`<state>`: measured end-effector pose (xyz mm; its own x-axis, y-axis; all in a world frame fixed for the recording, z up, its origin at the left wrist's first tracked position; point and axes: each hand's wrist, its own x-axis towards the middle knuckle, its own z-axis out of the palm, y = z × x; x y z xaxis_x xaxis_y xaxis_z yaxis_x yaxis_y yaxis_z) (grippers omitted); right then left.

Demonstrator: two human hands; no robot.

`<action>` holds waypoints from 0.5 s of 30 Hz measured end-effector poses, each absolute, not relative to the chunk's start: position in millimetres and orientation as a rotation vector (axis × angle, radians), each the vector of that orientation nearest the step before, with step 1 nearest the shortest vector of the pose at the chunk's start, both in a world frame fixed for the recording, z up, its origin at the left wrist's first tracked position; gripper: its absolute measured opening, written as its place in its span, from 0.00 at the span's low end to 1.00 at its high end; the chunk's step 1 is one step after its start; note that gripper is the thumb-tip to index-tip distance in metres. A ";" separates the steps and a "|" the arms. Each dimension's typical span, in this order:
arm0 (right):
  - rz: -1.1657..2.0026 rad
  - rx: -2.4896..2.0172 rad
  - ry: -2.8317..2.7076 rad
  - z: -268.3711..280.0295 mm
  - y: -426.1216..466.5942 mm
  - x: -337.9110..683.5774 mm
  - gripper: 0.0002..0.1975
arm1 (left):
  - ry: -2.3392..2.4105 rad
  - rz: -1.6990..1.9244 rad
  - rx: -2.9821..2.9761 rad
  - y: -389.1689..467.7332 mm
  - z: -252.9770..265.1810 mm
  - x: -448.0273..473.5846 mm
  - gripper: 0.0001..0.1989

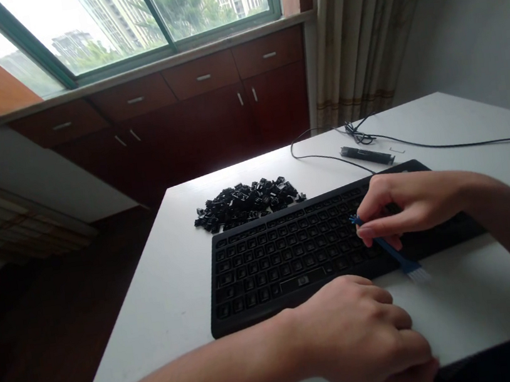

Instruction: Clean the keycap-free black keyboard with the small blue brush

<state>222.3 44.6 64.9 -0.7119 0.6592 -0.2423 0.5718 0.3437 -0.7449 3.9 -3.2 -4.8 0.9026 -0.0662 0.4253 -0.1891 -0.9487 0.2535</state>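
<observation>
A black keyboard [255, 260] with its keycaps off lies at an angle on the white table [169, 291]. Above its right half, my right hand [399, 205] pinches a blue double-ended cleaning brush [389, 249] between thumb and fingers. The brush's small blue tuft points at the key sockets, while its wider pale bristles hang past the keyboard's front edge. My left hand [370, 333] is curled closed in front of the keyboard, close to the table's near edge. The inside of that hand is hidden from view. Behind the keyboard sits a heap of loose black keycaps [247, 203].
A long black bar, probably the space bar [367, 155], lies behind the keyboard beside a small bent wire [397, 151]. The keyboard's black cable [443, 144] loops across the back of the table. Beyond stand wooden cabinets [206, 115] under a window.
</observation>
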 end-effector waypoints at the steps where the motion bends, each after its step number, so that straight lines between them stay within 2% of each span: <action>1: 1.301 -1.155 -2.517 64.6 45.1 222.9 0.12 | -0.189 0.605 2.778 -3.3 -4.6 3.9 0.15; 7: 1.135 -1.123 -2.203 72.9 40.0 226.0 0.13 | -0.195 0.628 2.772 -5.1 -6.5 3.5 0.15; 15: 1.549 -0.908 -2.008 70.3 40.5 222.3 0.12 | -0.269 0.652 2.756 -3.3 -8.4 4.9 0.16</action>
